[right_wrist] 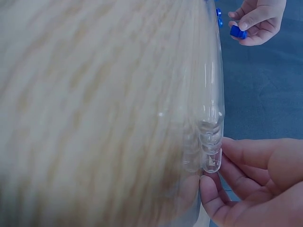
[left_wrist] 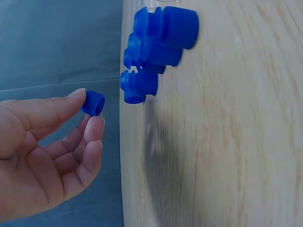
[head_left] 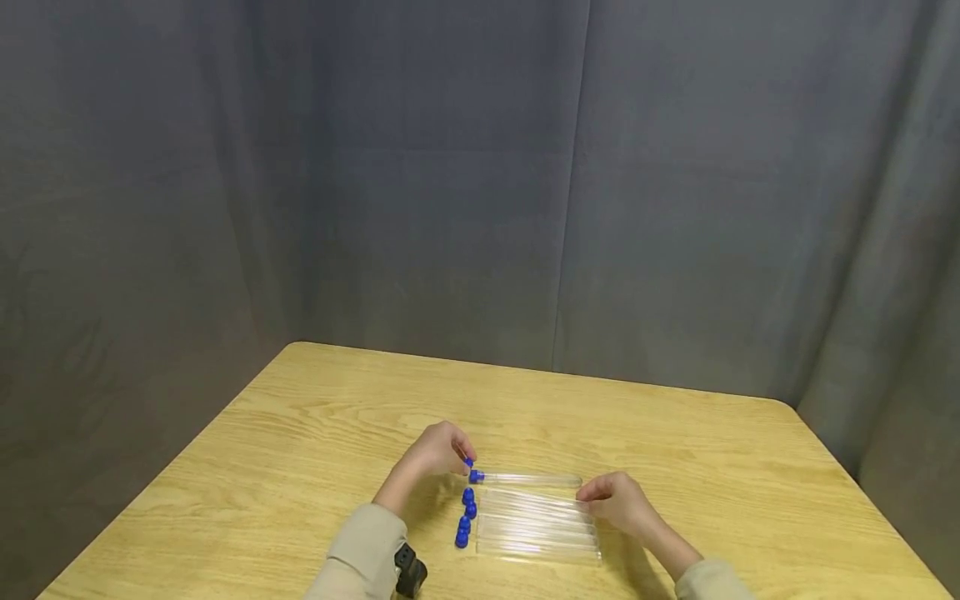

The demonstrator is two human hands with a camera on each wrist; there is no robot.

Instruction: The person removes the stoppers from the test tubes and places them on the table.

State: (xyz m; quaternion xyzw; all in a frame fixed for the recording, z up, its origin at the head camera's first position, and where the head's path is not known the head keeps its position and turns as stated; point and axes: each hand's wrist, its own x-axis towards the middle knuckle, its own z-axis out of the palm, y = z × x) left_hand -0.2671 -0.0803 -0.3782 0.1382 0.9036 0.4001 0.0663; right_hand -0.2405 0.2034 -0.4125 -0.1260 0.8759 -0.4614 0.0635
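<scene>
My left hand (head_left: 441, 450) pinches a blue cap (left_wrist: 93, 103) between thumb and fingertips, just above the table. Close beside it in the head view lies a clear test tube (head_left: 532, 480) with a blue stopper (head_left: 476, 477) at its left end. Nearer me, several uncapped clear test tubes (head_left: 536, 525) lie side by side, rounded ends to the right. At those ends is my right hand (head_left: 617, 500); its thumb and fingers pinch the rounded end of one test tube (right_wrist: 211, 163). The tube's other end is hard to make out.
Several loose blue caps (head_left: 465, 521) form a column left of the uncapped tubes. All lie on a wood-grain table (head_left: 360, 400) with rounded far corners. A grey curtain (head_left: 450, 208) hangs behind it. A black device (head_left: 409, 571) sits at my left wrist.
</scene>
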